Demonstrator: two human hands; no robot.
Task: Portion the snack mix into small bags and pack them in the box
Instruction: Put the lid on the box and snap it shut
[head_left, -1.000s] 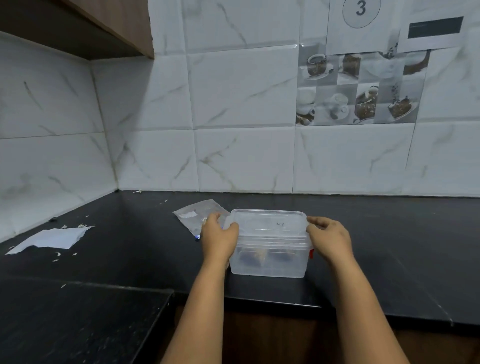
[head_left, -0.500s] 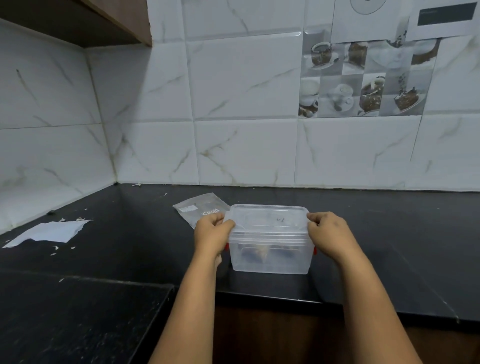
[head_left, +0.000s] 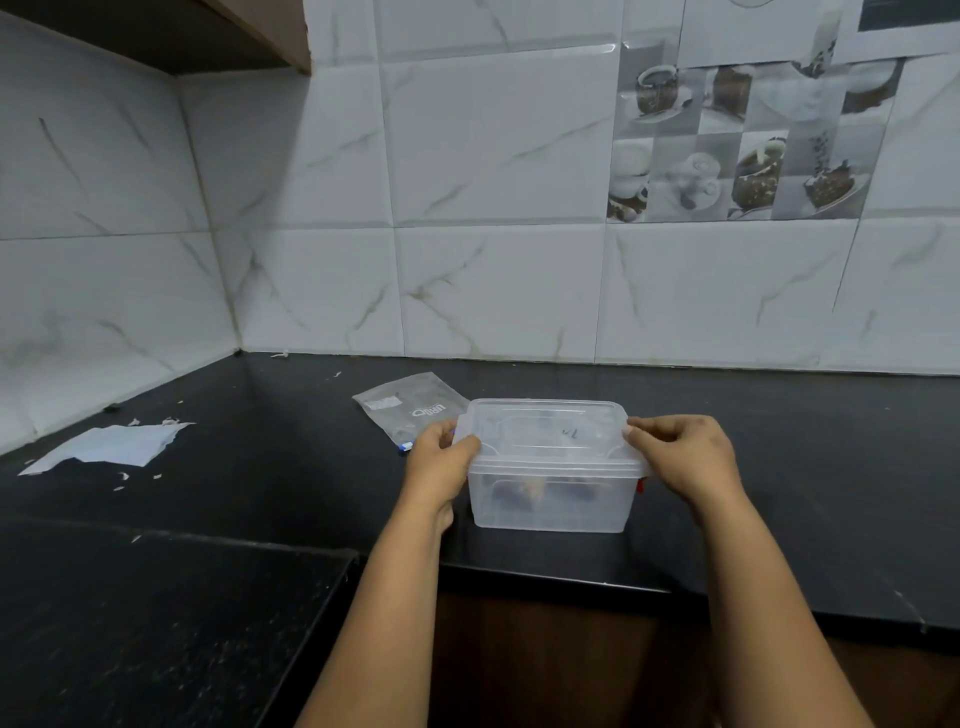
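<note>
Marble-veined wall tiles behind; dark stone counter (head_left: 779, 467) below, scattered with crumbs and paper bits.

Clear plastic box (head_left: 550, 499) standing upright near counter edge, between both sets of fingers. Lid (head_left: 545, 431) seated on top, level. Dark shapes visible through wall, low inside; probably packed bags, too blurred to confirm.

Left hand (head_left: 441, 462) at left end of lid: thumb pressed on top corner, remaining fingers curled under rim. Clamped on lid edge and box together.

Right hand (head_left: 680, 457) mirrored at right end: fingertips (head_left: 636, 428) bunched on lid corner, closed on rim. Red latch (head_left: 640, 486) peeking just below them; matching one on left hidden behind the hand.

Symmetrical hold likely meant to press lid down evenly, or to work both side clips at once. Cannot tell from one look whether sealing or opening.

Flat plastic pouch (head_left: 410, 408) lying just beyond left fingers, behind the box, apparently empty. Torn white paper (head_left: 111, 447) well off to left of left fingers.

Judged late in task: contents inside, lid on, closing likely in hand.
</note>
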